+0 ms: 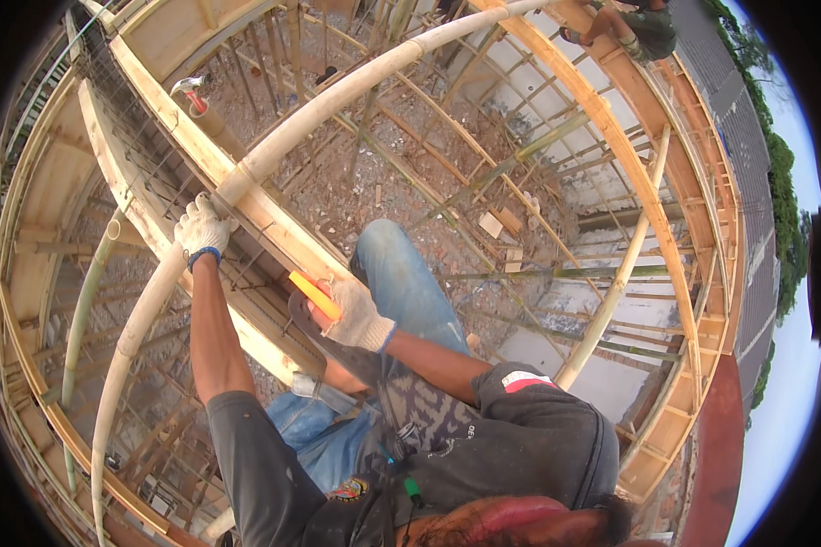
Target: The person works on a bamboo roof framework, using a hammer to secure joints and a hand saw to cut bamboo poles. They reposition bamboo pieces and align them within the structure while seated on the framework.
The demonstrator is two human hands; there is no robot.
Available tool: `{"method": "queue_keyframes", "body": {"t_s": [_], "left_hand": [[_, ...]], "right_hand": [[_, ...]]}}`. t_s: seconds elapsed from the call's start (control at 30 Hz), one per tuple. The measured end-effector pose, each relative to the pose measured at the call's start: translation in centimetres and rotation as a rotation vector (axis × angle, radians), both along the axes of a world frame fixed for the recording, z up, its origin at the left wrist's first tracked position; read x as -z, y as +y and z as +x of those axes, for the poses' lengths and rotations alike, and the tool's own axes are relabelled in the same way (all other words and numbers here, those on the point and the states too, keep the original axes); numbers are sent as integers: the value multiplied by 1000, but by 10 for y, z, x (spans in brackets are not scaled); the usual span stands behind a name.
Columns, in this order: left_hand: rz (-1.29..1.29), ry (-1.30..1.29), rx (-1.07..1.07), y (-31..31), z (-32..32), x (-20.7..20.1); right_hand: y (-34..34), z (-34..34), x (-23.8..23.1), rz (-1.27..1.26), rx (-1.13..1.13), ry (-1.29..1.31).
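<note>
A long pale bamboo pole [324,120] runs across the timber form boards. My left hand [201,228], in a white knit glove with a blue cuff, is closed around it where it crosses the narrow gap between the boards. My right hand [359,319], also gloved, is closed on a tool with a yellow-orange handle [316,294], just above the edge of the nearer board [278,223]. The tool's working end is hidden, so its kind cannot be told. Steel reinforcing bars [146,150] lie in the gap between the boards.
A claw hammer [190,88] with a red handle rests beyond the nearer board, by a bamboo end. Bamboo props and cross poles [556,272] stand over rubble ground [374,182] far below. Another person [643,32] sits on the curved formwork at the upper right.
</note>
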State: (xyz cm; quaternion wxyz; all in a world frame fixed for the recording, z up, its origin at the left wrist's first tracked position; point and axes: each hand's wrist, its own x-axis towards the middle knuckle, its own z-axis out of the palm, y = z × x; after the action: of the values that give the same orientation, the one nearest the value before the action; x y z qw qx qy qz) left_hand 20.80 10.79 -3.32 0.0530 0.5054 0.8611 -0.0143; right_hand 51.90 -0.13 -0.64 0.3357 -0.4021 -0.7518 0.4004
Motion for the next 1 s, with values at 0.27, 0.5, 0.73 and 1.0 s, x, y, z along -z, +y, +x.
{"method": "queue_keyframes", "body": {"t_s": [0.27,0.5,0.73,1.0], "left_hand": [[15,-2,7,-4,0,-4],[11,5,17,-3,2,-4],[-27,-5,0,2,13,-11],[-76,-29,-9,2,11,-33]], "right_hand": [[5,-3,-6,23,8,44],[0,-1,-4,-30,17,-16],[4,7,-7,-32,2,-22],[6,-2,-9,-52,-7,-4]]}}
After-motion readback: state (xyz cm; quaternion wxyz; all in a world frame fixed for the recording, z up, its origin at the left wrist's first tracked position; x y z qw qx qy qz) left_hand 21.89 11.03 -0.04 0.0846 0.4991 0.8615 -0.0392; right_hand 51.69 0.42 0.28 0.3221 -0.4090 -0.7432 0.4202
